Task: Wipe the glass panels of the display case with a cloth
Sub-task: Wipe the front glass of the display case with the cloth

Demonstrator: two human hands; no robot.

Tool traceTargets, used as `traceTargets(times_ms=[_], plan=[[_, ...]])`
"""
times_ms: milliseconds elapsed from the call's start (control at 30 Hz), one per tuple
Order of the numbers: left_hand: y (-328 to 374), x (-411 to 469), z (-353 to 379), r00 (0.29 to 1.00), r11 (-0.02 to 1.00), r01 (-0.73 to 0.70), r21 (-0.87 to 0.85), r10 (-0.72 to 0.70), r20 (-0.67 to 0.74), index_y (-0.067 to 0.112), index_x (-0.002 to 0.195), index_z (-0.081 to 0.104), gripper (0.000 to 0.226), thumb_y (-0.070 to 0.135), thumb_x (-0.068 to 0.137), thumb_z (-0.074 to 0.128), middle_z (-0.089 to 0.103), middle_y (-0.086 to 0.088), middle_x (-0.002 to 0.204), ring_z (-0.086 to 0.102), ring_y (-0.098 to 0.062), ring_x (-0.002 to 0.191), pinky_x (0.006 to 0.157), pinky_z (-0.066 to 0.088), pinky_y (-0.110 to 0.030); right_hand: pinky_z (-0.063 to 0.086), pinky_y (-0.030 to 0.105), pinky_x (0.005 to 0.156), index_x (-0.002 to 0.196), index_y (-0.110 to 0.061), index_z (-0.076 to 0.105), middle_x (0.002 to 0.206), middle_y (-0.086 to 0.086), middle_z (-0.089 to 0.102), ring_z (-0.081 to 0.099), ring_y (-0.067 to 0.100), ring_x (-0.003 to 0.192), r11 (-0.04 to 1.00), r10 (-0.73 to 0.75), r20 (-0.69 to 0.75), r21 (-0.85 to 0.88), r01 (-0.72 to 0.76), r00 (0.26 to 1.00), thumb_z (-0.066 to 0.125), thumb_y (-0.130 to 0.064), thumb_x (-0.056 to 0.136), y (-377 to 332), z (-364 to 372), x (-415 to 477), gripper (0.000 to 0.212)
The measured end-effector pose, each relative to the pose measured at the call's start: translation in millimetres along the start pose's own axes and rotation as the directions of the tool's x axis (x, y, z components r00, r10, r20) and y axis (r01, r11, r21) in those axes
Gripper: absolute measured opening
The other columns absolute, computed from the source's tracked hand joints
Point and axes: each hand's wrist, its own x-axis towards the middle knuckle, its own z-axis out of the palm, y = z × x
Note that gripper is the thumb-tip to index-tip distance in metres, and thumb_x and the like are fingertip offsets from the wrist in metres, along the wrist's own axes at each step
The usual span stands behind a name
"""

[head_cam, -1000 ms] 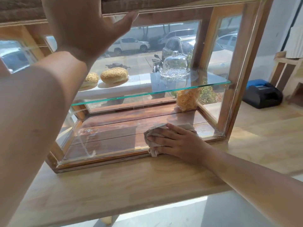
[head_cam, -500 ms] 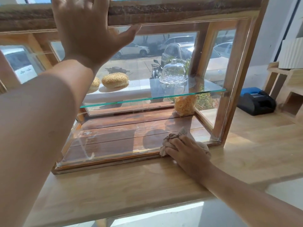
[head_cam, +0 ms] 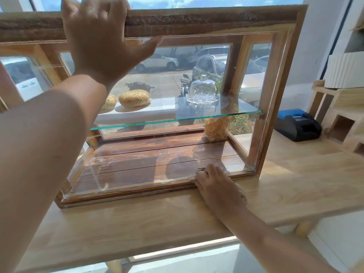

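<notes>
A wooden display case (head_cam: 273,107) with glass panels stands on a light wooden counter (head_cam: 137,223). My left hand (head_cam: 102,38) lies flat with fingers spread on the case's dark top edge. My right hand (head_cam: 216,188) presses down at the bottom right of the front glass panel (head_cam: 177,75), by the lower frame. It covers the cloth almost fully; a small beige fold of the cloth (head_cam: 201,170) shows by the fingertips. Inside, a glass shelf (head_cam: 232,114) carries two seeded buns (head_cam: 135,98) and a glass dome (head_cam: 202,89).
A bag of yellow snacks (head_cam: 216,128) stands on the case's wooden floor at the back right. A black and blue printer (head_cam: 297,125) sits on the counter right of the case, next to wooden boxes (head_cam: 342,119). The counter's front edge runs below my arms.
My right hand has slid with the cloth to the right and down along the bottom of the front panel. The cloth is now mostly hidden under it. My left hand stays on the top.
</notes>
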Motion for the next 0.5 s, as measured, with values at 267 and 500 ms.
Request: traceTargets(times_ms=[267, 500], plan=[[-4, 3, 10, 0.994, 0.995, -0.073, 0.064, 0.077, -0.076, 0.01, 0.11, 0.048, 0.085, 0.087, 0.083, 0.021, 0.056, -0.015, 0.102, 0.05, -0.033, 0.094, 0.089, 0.033, -0.045, 0.053, 0.03, 0.055, 0.106, -0.018, 0.067, 0.099, 0.005, 0.058, 0.061, 0.019, 0.082, 0.918, 0.382, 0.027, -0.124, -0.376, 0.924, 0.063, -0.031, 0.096, 91, -29, -31, 0.017], [-4, 3, 11, 0.993, 0.995, -0.066, 0.071, 0.072, -0.093, 0.009, 0.109, 0.048, 0.085, 0.086, 0.083, 0.022, 0.057, -0.017, 0.104, 0.051, -0.034, 0.097, 0.09, 0.033, -0.047, 0.056, 0.037, 0.056, 0.113, -0.014, 0.064, 0.098, 0.009, 0.056, 0.059, 0.024, 0.079, 0.864, 0.476, -0.001, -0.189, -0.468, 0.879, 0.063, -0.028, 0.095, 78, -22, -33, 0.023]])
